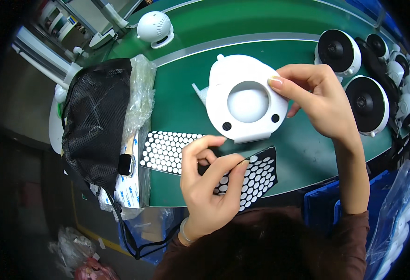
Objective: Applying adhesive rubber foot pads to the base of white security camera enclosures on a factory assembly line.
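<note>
My right hand (324, 100) grips a white rounded plastic housing (219, 93) by its right side, thumb on the face. The housing has a large round recess in its middle, a flat lip at its lower edge and two round black pads (227, 126) low on the face. Just below it, my left hand (209, 186) pinches thumb and forefinger together; whatever lies between the tips is too small to make out. Behind those fingers is a black sheet of white round stickers (261, 179), reaching the table's near edge. Another such dotted sheet (163, 151) lies left of my hand.
A black mesh bag (97, 121) and bubble wrap (140, 95) stand on the left, with a smartwatch (126, 164) beside them. White devices with black round fronts (366, 102) crowd the right. A white vented ball-shaped device (154, 28) sits far left. Blue bins (321, 200) are below the table's right edge.
</note>
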Motion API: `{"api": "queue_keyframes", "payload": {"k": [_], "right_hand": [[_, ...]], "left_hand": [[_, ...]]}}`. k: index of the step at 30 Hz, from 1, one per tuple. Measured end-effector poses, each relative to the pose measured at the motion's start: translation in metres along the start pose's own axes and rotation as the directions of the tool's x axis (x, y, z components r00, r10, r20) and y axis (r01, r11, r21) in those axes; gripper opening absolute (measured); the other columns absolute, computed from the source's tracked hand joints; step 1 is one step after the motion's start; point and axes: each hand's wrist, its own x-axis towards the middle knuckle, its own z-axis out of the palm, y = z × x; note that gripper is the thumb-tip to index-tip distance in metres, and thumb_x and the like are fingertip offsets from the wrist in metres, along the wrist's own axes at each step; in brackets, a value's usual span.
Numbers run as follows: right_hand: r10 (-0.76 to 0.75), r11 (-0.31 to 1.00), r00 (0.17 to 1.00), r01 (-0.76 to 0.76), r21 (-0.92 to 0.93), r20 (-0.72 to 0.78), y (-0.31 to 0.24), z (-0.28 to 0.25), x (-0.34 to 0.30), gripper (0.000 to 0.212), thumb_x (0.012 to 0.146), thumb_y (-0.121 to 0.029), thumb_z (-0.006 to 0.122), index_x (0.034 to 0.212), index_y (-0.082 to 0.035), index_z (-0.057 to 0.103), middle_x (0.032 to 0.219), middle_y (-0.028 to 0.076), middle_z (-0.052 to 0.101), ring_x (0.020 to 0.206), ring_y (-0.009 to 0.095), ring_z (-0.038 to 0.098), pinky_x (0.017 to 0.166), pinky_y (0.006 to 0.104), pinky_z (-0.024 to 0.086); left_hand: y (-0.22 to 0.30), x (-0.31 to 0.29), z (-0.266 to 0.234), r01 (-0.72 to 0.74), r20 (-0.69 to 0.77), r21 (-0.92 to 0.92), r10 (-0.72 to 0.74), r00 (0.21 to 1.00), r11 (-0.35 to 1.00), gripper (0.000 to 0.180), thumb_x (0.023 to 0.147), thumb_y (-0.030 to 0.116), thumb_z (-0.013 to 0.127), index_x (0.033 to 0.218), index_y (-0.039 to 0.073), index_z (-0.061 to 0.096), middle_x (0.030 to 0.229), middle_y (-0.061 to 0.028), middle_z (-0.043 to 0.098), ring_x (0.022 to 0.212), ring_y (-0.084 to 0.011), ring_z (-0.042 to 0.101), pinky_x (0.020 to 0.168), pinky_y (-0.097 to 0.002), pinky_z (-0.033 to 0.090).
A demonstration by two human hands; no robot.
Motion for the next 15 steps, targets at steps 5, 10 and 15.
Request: {"api": "queue_keyframes", "payload": {"k": [5, 10, 15], "right_hand": [[-0.441, 0.820, 0.881, 0.317, -0.476, -0.173, -0.009, -0.003, -0.028, 0.024, 0.079, -0.011, 0.059, 0.101, 0.000, 0.062, 0.084, 0.008, 0.063, 0.076, 0.013, 0.058, 0.060, 0.0217, 0.044], [-0.265, 0.952, 0.959, 0.277, -0.132, 0.098, -0.017, 0.007, -0.065, 0.032, 0.065, 0.000, 0.069, 0.096, -0.001, 0.063, 0.080, 0.008, 0.063, 0.070, 0.016, 0.059, 0.059, 0.0234, 0.046], [-0.360, 0.914, 0.929, 0.370, -0.165, 0.090, -0.005, 0.012, -0.068, 0.015, 0.072, -0.003, 0.064, 0.087, -0.005, 0.059, 0.074, 0.007, 0.059, 0.068, 0.023, 0.059, 0.055, 0.0297, 0.046]], "left_hand": [[0.005, -0.002, -0.004, 0.066, -0.067, -0.148, -0.077, 0.995, 0.987, 0.015, 0.065, -0.005, 0.066, 0.079, 0.001, 0.064, 0.086, -0.0069, 0.052, 0.064, -0.0148, 0.043, 0.059, -0.0238, 0.036], [0.009, 0.007, -0.004, 0.060, 0.069, -0.203, -0.047, 0.997, 0.977, 0.016, 0.065, -0.003, 0.064, 0.079, 0.003, 0.063, 0.060, -0.0031, 0.050, 0.058, -0.0168, 0.042, 0.058, -0.0277, 0.028], [0.010, 0.012, 0.003, -0.001, 0.086, -0.214, 0.019, 0.996, 0.977, 0.012, 0.065, -0.002, 0.065, 0.075, 0.003, 0.062, 0.059, -0.0031, 0.052, 0.052, -0.0161, 0.038, 0.056, -0.0275, 0.027]]}}
